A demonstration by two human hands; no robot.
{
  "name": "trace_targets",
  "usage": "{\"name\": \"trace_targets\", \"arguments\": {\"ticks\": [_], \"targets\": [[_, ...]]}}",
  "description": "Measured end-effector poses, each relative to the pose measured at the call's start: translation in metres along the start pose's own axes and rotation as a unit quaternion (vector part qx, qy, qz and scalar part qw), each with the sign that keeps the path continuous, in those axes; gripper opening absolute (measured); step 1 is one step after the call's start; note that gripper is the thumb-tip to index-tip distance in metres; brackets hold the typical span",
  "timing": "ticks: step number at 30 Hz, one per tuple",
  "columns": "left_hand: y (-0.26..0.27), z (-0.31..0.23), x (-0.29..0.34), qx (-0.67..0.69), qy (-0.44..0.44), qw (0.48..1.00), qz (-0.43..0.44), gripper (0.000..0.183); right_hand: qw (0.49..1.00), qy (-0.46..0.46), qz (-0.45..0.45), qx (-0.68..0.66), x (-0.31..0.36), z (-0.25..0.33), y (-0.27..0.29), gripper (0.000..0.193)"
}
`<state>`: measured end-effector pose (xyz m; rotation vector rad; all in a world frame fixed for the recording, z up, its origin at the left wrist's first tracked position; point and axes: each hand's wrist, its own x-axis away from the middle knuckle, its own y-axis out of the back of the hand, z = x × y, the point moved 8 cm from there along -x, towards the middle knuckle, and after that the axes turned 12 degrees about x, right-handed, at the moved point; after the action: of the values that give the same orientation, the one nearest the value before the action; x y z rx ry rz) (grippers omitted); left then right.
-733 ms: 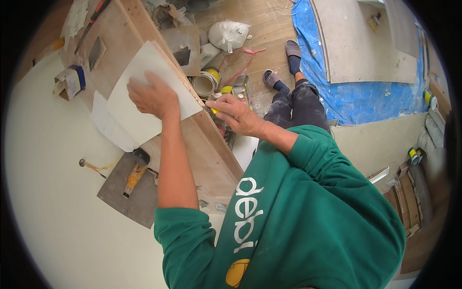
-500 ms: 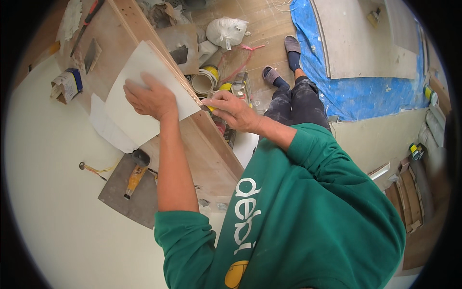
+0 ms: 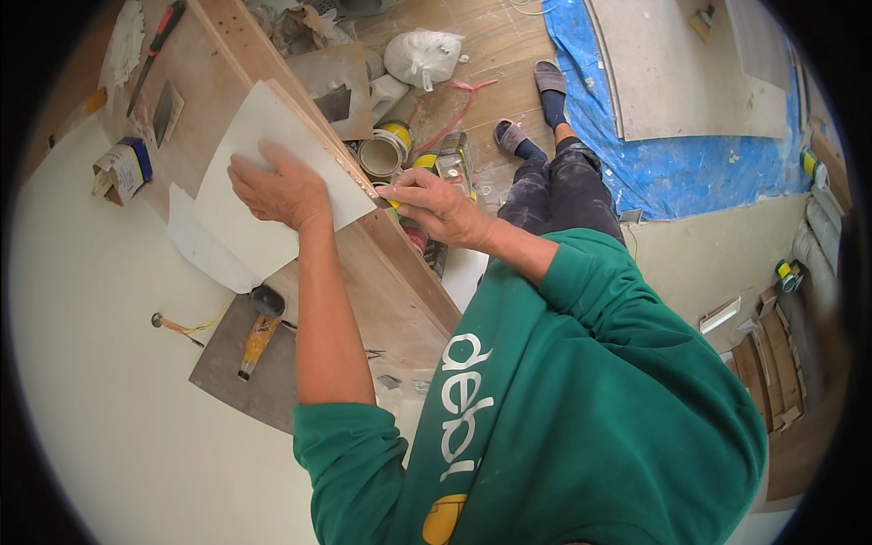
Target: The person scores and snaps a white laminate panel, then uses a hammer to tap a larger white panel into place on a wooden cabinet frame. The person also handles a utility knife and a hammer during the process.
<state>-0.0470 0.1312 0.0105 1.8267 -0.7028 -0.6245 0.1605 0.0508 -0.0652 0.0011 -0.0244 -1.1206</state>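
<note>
A white sheet [image 3: 238, 227] lies over the wooden board [image 3: 391, 263] and reaches its long edge. Flat on the sheet, my left hand [image 3: 280, 189] presses with its fingers stretched out. At the sheet's near corner, my right hand [image 3: 443, 209] is closed round a small yellow tool [image 3: 393, 203] with a dark end. Its tip touches or almost touches the board's edge; my fingers hide most of it, so its kind is unclear. Near my left forearm, a black-headed mallet [image 3: 259, 334] with a yellow handle lies on a grey plate [image 3: 218, 365].
Further along the board are a red-and-black handled tool [image 3: 156, 54], a flat metal scraper [image 3: 164, 113] and an open box [image 3: 123, 171]. Beyond its edge, cans [image 3: 382, 154] and a white bag [image 3: 423, 60] stand on the floor. Blue sheeting [image 3: 672, 178] covers the right side; wires [image 3: 186, 324] protrude at left.
The view has shifted very slightly. My left hand has slid a little across the white sheet, while my right hand keeps the yellow tool at the board's edge.
</note>
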Motion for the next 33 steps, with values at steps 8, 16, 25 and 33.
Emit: {"name": "trace_targets", "arguments": {"ticks": [8,16,25,33], "targets": [[-0.001,-0.003,0.001,0.001,-0.006,1.000,0.005,0.068,0.999,0.025,-0.019,0.023,-0.052,0.005,0.014,0.036],[0.001,-0.001,0.001,0.008,0.005,1.000,0.012,0.072,0.981,-0.160,-0.019,-0.105,-0.073,-0.035,0.023,0.030],[-0.001,0.001,-0.001,0.008,-0.004,1.000,0.005,0.071,0.979,-0.159,-0.006,-0.127,-0.109,-0.029,-0.006,0.033],[-0.001,-0.001,-0.001,0.010,-0.019,1.000,-0.002,0.067,0.984,-0.139,0.005,-0.111,-0.108,-0.016,-0.001,0.034]]}}
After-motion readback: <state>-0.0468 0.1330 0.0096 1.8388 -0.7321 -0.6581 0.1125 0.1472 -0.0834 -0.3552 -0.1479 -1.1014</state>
